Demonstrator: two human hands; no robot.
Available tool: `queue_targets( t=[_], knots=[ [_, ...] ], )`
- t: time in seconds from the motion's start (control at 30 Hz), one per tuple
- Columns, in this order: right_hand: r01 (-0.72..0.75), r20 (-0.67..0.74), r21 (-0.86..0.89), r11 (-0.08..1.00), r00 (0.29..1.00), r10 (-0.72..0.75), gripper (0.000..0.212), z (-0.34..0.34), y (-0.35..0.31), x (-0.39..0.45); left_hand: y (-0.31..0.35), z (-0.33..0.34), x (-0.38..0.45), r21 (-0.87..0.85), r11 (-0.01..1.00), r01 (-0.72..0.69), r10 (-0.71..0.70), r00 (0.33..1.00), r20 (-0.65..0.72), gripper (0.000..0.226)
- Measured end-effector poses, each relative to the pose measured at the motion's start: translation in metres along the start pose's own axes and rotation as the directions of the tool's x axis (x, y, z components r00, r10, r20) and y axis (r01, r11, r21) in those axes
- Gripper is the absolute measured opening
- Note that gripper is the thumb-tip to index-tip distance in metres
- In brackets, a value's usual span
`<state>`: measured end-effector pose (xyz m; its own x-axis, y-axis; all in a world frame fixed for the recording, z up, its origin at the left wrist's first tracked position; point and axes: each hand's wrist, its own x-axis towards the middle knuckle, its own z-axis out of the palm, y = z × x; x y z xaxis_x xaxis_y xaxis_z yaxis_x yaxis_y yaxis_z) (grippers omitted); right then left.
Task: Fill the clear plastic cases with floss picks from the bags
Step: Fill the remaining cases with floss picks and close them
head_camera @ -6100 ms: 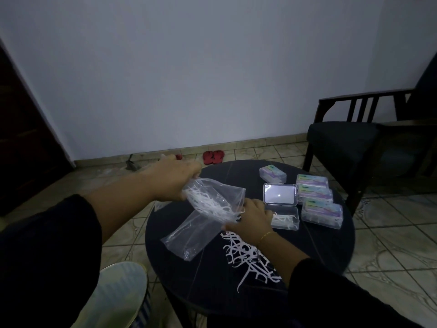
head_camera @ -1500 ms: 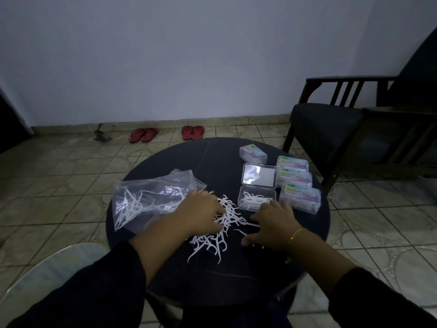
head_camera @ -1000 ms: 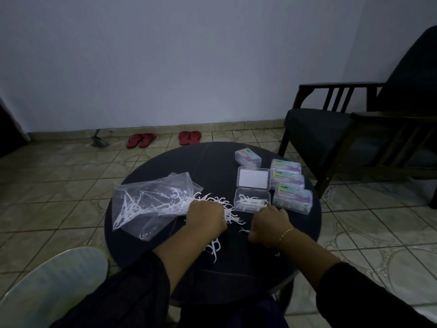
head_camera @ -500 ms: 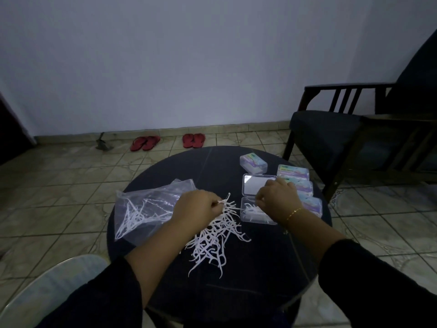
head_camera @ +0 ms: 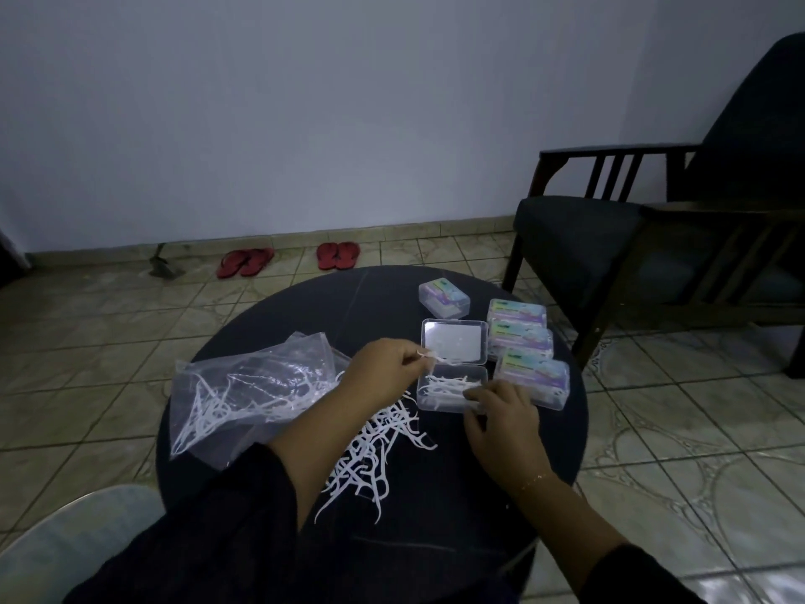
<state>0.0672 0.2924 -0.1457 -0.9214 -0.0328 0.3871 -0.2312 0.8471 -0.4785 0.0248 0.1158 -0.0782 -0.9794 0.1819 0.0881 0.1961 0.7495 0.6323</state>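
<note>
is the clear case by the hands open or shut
Open. The clear case has its lid folded back flat on the table, and white floss picks show in its uncovered tray.
</note>
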Motion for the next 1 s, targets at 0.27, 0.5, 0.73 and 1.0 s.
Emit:
queue_targets(
  t=[0.27,0.5,0.73,1.0],
  knots=[
    [0.014,-0.045,0.107,0.994,0.999,-0.010,0.027,0.005,0.004,0.000,-0.011,0.025,0.004,0.137,0.985,-0.104,0.100,0.994,0.032,0.038],
    [0.047,0.103,-0.127,0.991,0.994,-0.034,0.056,-0.003,-0.007,-0.005,-0.002,0.026,-0.002,0.477,0.856,-0.199,0.197,0.979,0.055,0.034],
    [0.118,0.187,-0.178,0.977,0.979,-0.084,0.052,-0.006,-0.008,-0.005,0.002,0.034,-0.007,0.433,0.879,-0.200,0.221,0.975,0.002,0.033],
    [0.127,0.153,-0.270,0.954,0.984,-0.088,0.048,-0.004,-0.008,-0.006,-0.005,0.032,-0.009,0.532,0.834,-0.148,0.168,0.986,0.011,0.033]
  ],
)
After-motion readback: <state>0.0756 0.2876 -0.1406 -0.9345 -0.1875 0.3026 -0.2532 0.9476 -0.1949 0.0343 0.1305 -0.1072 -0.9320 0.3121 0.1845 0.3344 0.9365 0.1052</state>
